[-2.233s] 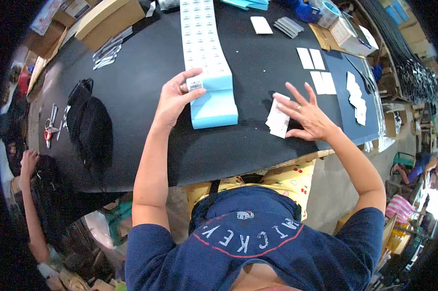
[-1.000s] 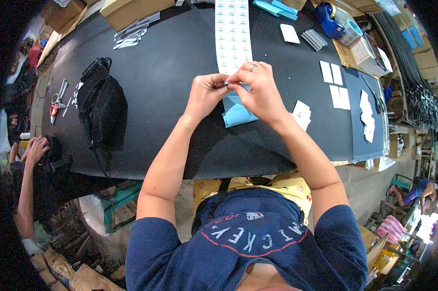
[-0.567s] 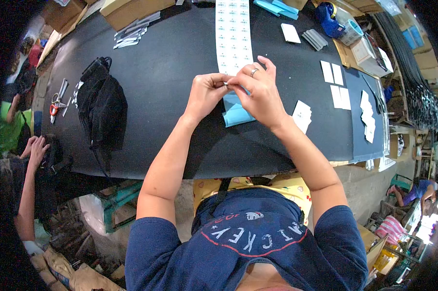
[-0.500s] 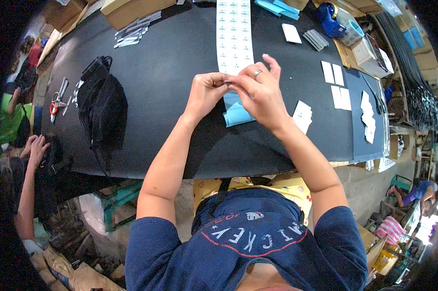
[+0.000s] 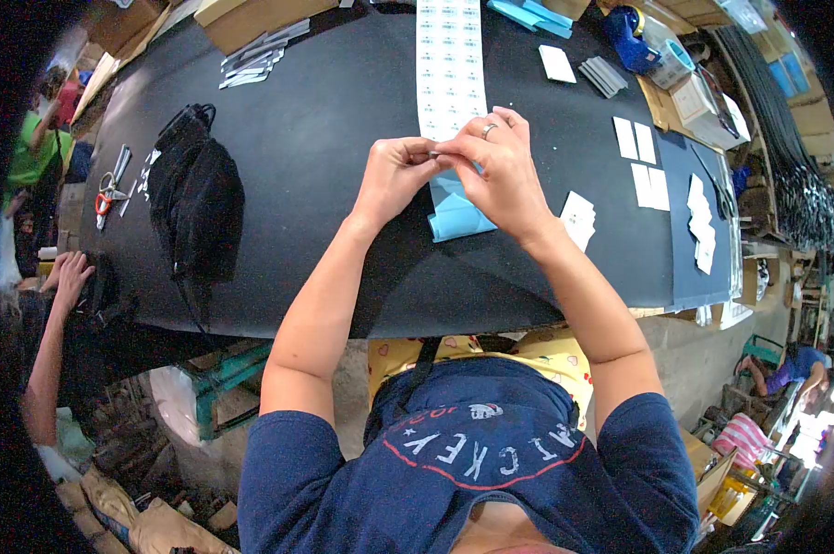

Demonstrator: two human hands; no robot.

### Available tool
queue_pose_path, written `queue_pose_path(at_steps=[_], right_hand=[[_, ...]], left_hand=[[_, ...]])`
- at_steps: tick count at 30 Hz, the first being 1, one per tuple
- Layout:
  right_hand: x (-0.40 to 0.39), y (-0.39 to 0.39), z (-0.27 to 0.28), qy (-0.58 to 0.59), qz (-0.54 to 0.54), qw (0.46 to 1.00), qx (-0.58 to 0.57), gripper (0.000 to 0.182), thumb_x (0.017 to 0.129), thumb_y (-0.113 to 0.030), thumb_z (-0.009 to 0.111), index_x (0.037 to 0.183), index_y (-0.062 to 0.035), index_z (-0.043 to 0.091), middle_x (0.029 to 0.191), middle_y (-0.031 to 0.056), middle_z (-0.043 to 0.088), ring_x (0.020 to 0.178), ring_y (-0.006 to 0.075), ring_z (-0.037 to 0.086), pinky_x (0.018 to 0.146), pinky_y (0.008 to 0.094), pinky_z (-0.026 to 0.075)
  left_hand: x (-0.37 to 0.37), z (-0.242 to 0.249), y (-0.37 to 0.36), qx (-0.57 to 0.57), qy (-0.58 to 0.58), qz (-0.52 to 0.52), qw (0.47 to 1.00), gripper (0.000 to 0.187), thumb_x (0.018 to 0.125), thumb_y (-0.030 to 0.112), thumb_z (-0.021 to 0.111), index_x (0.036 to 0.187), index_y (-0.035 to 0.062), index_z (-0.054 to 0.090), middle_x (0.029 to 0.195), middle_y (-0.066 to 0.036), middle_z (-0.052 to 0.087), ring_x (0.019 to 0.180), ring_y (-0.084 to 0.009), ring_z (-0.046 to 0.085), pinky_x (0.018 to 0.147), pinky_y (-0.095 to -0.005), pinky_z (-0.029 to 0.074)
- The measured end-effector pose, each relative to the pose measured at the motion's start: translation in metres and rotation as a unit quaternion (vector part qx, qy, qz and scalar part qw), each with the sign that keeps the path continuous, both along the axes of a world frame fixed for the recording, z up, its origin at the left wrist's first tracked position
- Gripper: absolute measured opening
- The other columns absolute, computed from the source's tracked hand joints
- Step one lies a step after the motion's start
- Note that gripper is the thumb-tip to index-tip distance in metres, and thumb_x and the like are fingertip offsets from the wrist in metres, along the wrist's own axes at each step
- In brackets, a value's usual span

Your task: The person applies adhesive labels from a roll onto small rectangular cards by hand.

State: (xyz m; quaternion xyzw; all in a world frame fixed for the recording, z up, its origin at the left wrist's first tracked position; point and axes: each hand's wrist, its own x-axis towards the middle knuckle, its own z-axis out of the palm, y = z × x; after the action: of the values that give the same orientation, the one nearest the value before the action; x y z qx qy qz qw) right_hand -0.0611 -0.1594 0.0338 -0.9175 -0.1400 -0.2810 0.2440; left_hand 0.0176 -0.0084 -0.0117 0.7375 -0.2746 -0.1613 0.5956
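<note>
Above the near middle of the black table, my left hand [image 5: 395,180] and my right hand [image 5: 502,175] meet fingertip to fingertip. Both are closed in a pinch around something small, too hidden to name. A ring shows on a right finger. Behind and under the hands runs a long white strip of printed labels [image 5: 450,69]. Its light-blue backing [image 5: 460,218] curls out below my right hand toward me. To the right of that hand lies a fanned bunch of white cards [image 5: 577,220].
A black fabric bag [image 5: 200,198] and orange-handled scissors [image 5: 108,196] lie left. Grey strips [image 5: 262,55] sit at the back left. White cards [image 5: 633,138], a grey stack [image 5: 603,77] and a blue tape dispenser [image 5: 631,39] are right. Another person's hand [image 5: 69,277] is at the left edge.
My right fingers have drawn in closer to the left fingertips, and the raised finger has bent down. The label strip has shifted slightly right. A person in green at the far left has moved.
</note>
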Motion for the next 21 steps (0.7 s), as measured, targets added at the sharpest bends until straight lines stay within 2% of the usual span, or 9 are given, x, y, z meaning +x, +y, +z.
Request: queue_pose_path(at_steps=[3,7,9,10,12,15,19,21], right_hand=[[0.001,0.002,-0.002,-0.032,-0.002,0.999,-0.013,0.016,0.072,-0.004,0.068,0.087,-0.0097,0.07,0.081,0.0042,0.059,0.086,0.0232,0.057,0.099,0.0453,0.033],[0.0,-0.001,-0.005,-0.076,0.012,0.996,-0.046,0.017,0.069,-0.003,0.067,0.085,-0.01,0.069,0.079,0.0018,0.059,0.087,0.0205,0.057,0.103,0.0481,0.032],[-0.004,-0.002,-0.002,-0.09,0.013,0.994,-0.066,0.018,0.069,-0.004,0.067,0.085,-0.0098,0.068,0.079,0.0013,0.059,0.086,0.0193,0.057,0.104,0.0488,0.031],[-0.005,-0.003,-0.001,-0.105,0.014,0.991,-0.086,0.019,0.068,-0.004,0.067,0.086,-0.0096,0.068,0.079,0.0009,0.059,0.085,0.0182,0.058,0.105,0.0495,0.031],[-0.008,-0.005,-0.003,-0.113,0.019,0.989,-0.09,0.02,0.067,-0.005,0.067,0.086,-0.0101,0.068,0.08,0.0005,0.059,0.084,0.0173,0.058,0.105,0.0499,0.031],[-0.014,-0.007,-0.008,-0.137,0.032,0.985,-0.096,0.021,0.066,-0.007,0.067,0.087,-0.0112,0.068,0.081,-0.0008,0.06,0.082,0.0157,0.059,0.105,0.0506,0.032],[-0.032,-0.01,-0.006,-0.153,0.051,0.98,-0.118,0.024,0.066,-0.008,0.067,0.09,-0.0119,0.068,0.082,-0.0029,0.06,0.082,0.0149,0.061,0.104,0.0512,0.032],[-0.038,-0.019,0.001,-0.148,0.055,0.982,-0.107,0.029,0.064,-0.008,0.069,0.093,-0.0132,0.068,0.082,-0.0026,0.06,0.085,0.0165,0.06,0.103,0.0508,0.033]], left_hand=[[-0.001,0.0,0.0,-0.03,0.008,-0.008,0.999,0.014,0.086,0.003,0.066,0.098,-0.0026,0.07,0.087,-0.003,0.07,0.078,-0.0041,0.06,0.069,-0.0207,0.05],[0.0,0.006,-0.001,-0.04,0.063,-0.007,0.997,0.023,0.082,0.0,0.07,0.104,-0.0025,0.07,0.084,-0.004,0.07,0.078,-0.004,0.061,0.067,-0.0224,0.051],[0.001,0.01,0.0,-0.091,0.142,-0.045,0.985,0.037,0.079,-0.002,0.071,0.115,-0.0025,0.064,0.091,-0.006,0.071,0.08,-0.0068,0.063,0.071,-0.0226,0.053],[0.003,0.009,0.001,-0.091,0.142,-0.045,0.985,0.037,0.079,-0.002,0.071,0.115,-0.0025,0.064,0.091,-0.006,0.071,0.08,-0.0068,0.063,0.071,-0.0226,0.053],[0.006,0.01,0.003,-0.104,0.173,-0.069,0.977,0.052,0.077,-0.005,0.072,0.126,-0.0029,0.056,0.102,-0.01,0.068,0.086,-0.0114,0.064,0.076,-0.025,0.054],[0.005,0.015,0.004,-0.14,0.231,-0.082,0.959,0.061,0.074,-0.008,0.073,0.131,-0.0026,0.051,0.111,-0.012,0.065,0.093,-0.0154,0.064,0.08,-0.0284,0.055],[0.008,0.011,0.008,-0.13,0.221,-0.092,0.962,0.067,0.072,-0.006,0.075,0.134,-0.0034,0.048,0.12,-0.015,0.06,0.101,-0.0188,0.062,0.084,-0.0305,0.055],[0.014,0.006,0.012,-0.094,0.141,-0.111,0.979,0.069,0.071,-0.003,0.077,0.133,-0.0039,0.048,0.122,-0.016,0.059,0.105,-0.0208,0.061,0.088,-0.0318,0.053]])
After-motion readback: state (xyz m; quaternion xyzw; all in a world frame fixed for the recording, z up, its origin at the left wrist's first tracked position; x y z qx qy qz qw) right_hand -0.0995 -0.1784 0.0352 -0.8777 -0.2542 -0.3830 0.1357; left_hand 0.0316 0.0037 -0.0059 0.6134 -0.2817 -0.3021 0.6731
